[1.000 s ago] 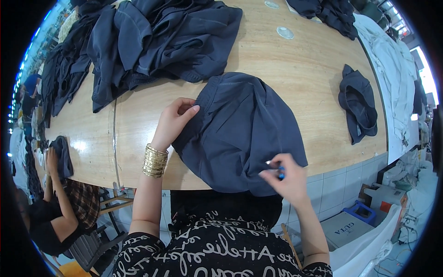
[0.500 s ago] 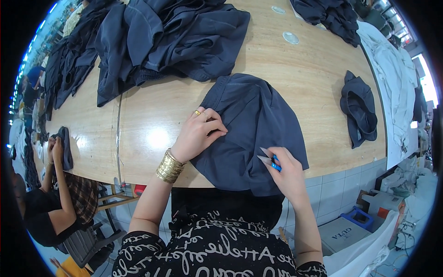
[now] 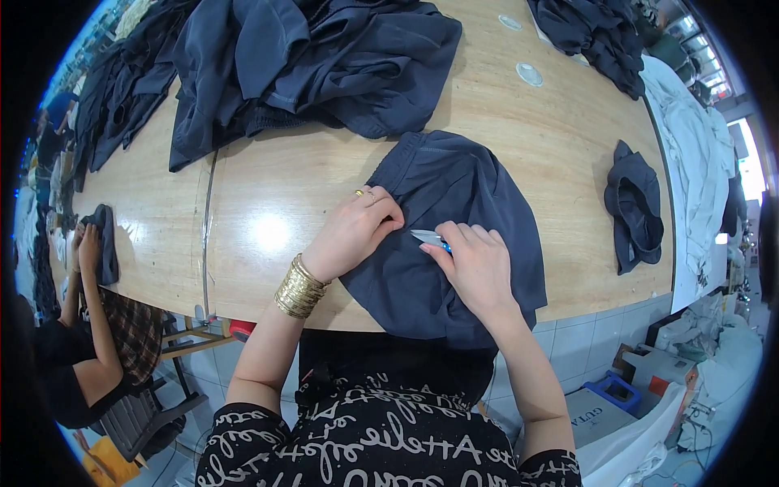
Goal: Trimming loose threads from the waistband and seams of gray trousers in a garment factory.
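Note:
A dark navy garment (image 3: 479,195) with a gathered elastic waistband lies before me, its lower part hanging over the table's near edge. My left hand (image 3: 355,229) rests at its left side, thumb and fingertips pinched together on the fabric. Blue-handled thread snips (image 3: 428,238) sit in my right hand (image 3: 479,268), which is closed around them over the middle of the garment. Their pointed blades aim left at my left fingertips. Any thread between the fingertips is too small to make out.
A large heap of navy garments (image 3: 324,73) covers the far left of the wooden table (image 3: 568,162). A small navy piece (image 3: 637,207) lies at the right, near white cloth (image 3: 690,154). A co-worker's hands (image 3: 88,243) handle dark fabric at the left.
My right hand has moved left and a little up, bringing the snips close to my left fingertips. The blades, spread apart before, now look nearly together. My left hand keeps its pinch.

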Motion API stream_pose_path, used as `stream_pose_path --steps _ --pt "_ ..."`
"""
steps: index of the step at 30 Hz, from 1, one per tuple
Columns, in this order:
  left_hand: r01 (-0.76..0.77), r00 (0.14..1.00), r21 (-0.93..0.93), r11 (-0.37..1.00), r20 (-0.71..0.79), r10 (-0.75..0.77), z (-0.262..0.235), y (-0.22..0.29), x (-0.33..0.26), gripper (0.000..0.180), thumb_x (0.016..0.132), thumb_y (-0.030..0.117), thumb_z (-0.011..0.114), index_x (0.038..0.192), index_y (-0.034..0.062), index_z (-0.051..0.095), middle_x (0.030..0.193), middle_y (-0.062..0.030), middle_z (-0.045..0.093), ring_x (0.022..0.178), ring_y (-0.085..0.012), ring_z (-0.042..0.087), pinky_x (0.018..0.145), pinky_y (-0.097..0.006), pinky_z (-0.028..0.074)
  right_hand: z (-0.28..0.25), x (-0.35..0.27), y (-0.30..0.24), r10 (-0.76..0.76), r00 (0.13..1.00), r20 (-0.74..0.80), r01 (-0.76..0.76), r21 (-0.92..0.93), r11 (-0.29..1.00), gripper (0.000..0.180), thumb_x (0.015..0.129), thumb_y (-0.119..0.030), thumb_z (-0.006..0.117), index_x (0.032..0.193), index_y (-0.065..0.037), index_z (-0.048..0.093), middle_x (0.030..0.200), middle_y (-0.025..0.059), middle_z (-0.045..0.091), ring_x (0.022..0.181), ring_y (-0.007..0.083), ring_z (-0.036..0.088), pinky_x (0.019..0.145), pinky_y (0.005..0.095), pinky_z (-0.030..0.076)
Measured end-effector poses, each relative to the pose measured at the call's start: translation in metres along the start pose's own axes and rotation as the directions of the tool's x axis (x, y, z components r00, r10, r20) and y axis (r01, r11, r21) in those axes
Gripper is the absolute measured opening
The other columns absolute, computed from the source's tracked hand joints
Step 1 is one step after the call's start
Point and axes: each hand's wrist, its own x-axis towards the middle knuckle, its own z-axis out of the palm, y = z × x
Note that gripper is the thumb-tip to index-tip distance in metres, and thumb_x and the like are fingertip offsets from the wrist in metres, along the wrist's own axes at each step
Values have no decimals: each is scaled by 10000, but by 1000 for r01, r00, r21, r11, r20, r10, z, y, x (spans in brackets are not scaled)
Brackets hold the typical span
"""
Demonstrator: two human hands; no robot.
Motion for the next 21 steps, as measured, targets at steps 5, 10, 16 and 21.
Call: stream_pose_path --steps 5,10,16,21 --pt "22 999 -54 998 44 -19 -3 -1 -2 104 802 53 670 893 49 622 971 -74 601 872 -255 598 787 -346 489 0 3 2 -1 1000 9 1 -24 1000 249 833 -327 667 860 -92 586 710 33 578 679 195 565 626 330 390" --pt "-8 998 -3 1000 63 8 -2 -3 0 151 786 78 698 917 65 624 977 -68 585 894 -242 591 814 -348 474 -2 5 4 5 1000 25 -5 -14 1000 247 834 -329 665 849 -95 588 707 35 580 679 197 565 629 329 391" --pt "-15 997 19 1000 81 13 -2 2 2 135 798 88 689 912 77 618 993 -60 569 927 -241 576 829 -367 455 -3 8 5 1 999 42 0 -36 999 243 830 -327 669 845 -98 591 704 32 582 679 194 568 631 328 393" --pt "-21 995 -1 1000 99 21 1 -3 5 90 826 80 656 891 75 594 990 -61 553 922 -242 569 818 -364 449 -4 9 7 9 999 40 -9 -13 1000 237 827 -320 678 869 -96 609 708 24 576 672 198 561 625 332 391"
